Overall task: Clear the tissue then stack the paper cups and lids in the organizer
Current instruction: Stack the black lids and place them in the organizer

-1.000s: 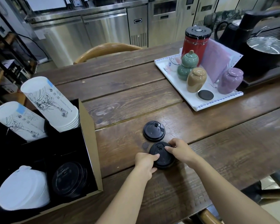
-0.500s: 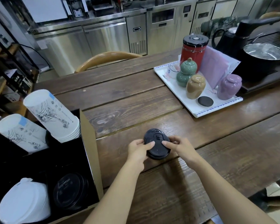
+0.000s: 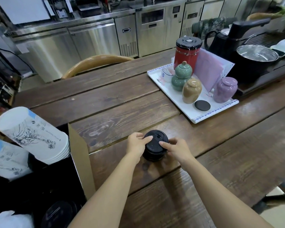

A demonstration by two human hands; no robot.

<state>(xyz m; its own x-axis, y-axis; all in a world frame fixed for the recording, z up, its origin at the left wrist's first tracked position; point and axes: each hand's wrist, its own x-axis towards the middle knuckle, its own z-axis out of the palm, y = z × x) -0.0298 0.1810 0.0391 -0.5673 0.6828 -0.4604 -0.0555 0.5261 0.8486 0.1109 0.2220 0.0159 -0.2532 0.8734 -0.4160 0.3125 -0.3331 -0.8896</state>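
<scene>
Second black lid now sits on the first; left hand (image 3: 136, 144) and right hand (image 3: 175, 149) fingers clamp the lid stack (image 3: 155, 148), ready for the organizer (image 3: 80, 155) at left.

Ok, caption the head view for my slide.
Both hands, left hand and right hand, press stacked black lids together on the wooden table, beside the cup organizer.

No legible txt; cup stack (image 3: 34, 134) print and tray (image 3: 204, 116) marks too blurry.
</scene>
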